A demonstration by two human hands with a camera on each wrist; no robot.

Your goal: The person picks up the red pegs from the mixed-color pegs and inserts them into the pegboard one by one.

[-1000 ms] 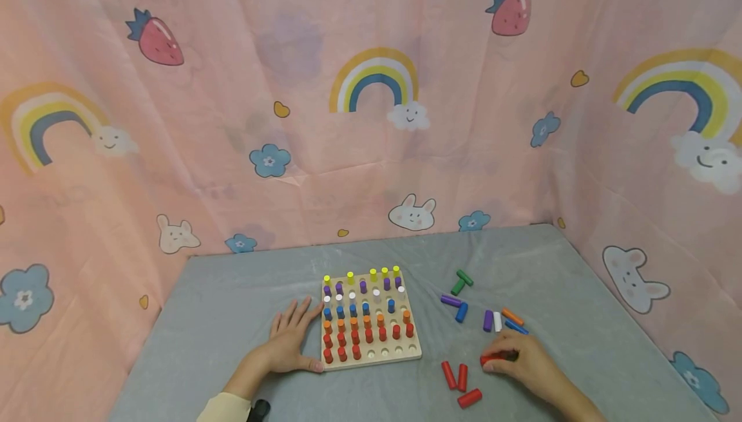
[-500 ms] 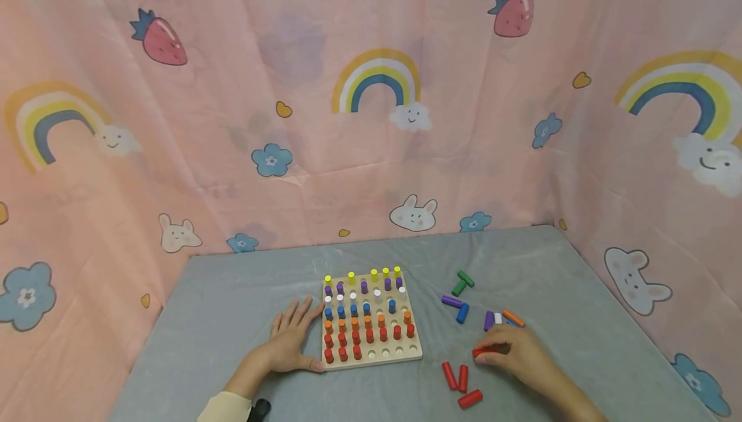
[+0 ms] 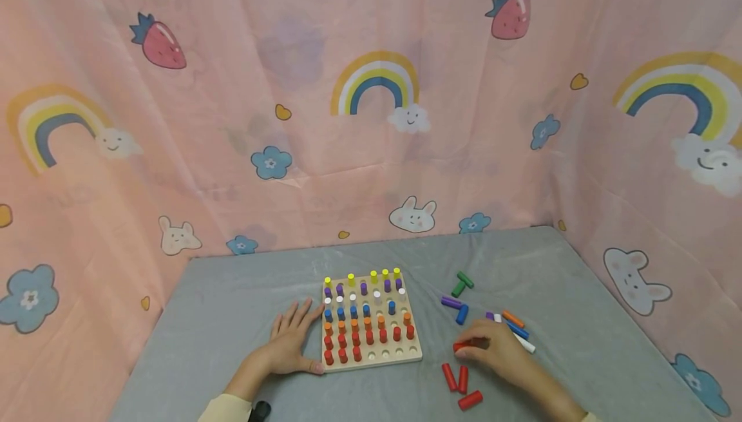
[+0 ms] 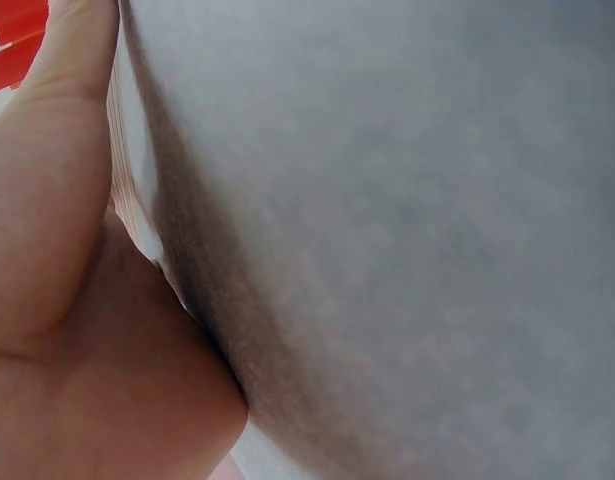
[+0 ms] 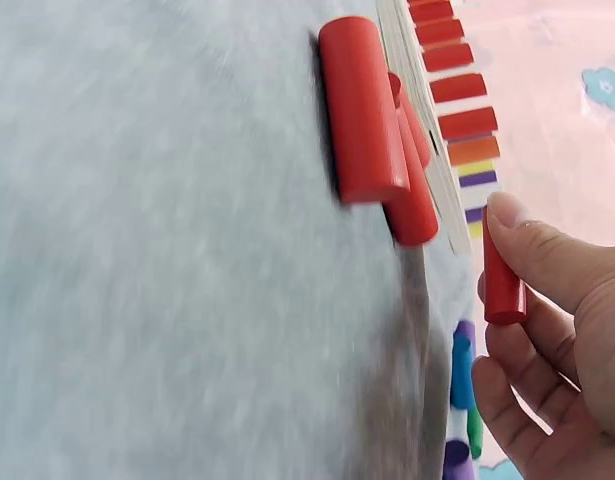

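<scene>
Pink curtain (image 3: 348,177), grey worktop (image 3: 243,287). Left hand (image 3: 290,338) spread against left edge of pegboard (image 3: 378,361), likely bracing it; right of that, right hand (image 3: 495,348) pinches red peg (image 5: 504,280), likely to free one end.

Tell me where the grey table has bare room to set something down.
Bare tabletop: left of the left hand; behind the pegboard, before the pink backdrop; and the far right corner beyond the green pegs. Crowded: right of the pegboard, where loose pegs lie around the right hand.
</scene>
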